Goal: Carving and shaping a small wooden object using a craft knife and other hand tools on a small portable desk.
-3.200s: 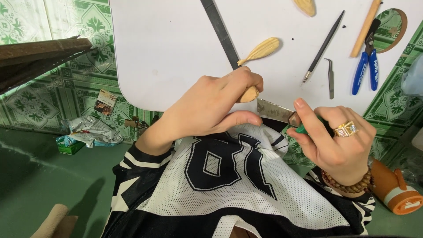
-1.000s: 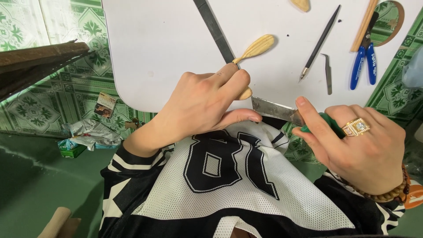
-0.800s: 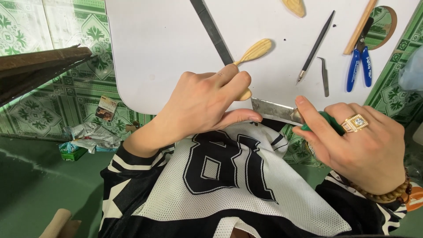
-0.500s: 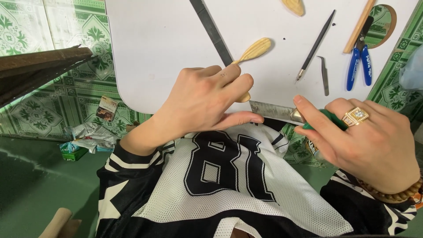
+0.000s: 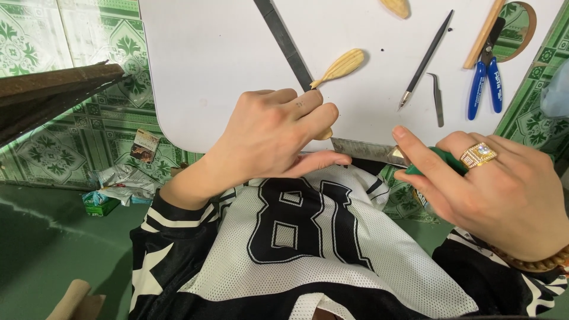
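Left hand (image 5: 269, 133) was closed over a small pale wooden piece (image 5: 323, 134) at the near edge of the white surface (image 5: 201, 65), only its tip showing past the fingers, thumb stretched along the edge. Right hand (image 5: 492, 186) gripped the green handle (image 5: 441, 161) of a flat steel knife blade (image 5: 364, 150), index finger laid along it, blade lying along the near edge and touching the wooden piece. Judged mid-carve: piece looked roughly shaped, how much trimming was left couldn't be told, most of it hidden by the fingers. A finished-looking pale wooden spoon blank (image 5: 341, 66) lay toward the middle of the surface, just beside a long dark metal ruler (image 5: 284, 41). Toward the far right edge: black-handled pointed tool (image 5: 428, 58), grey tweezers (image 5: 436, 106), blue-handled pliers (image 5: 486, 80). Nothing blocked the blade; left thumb sat close to it.
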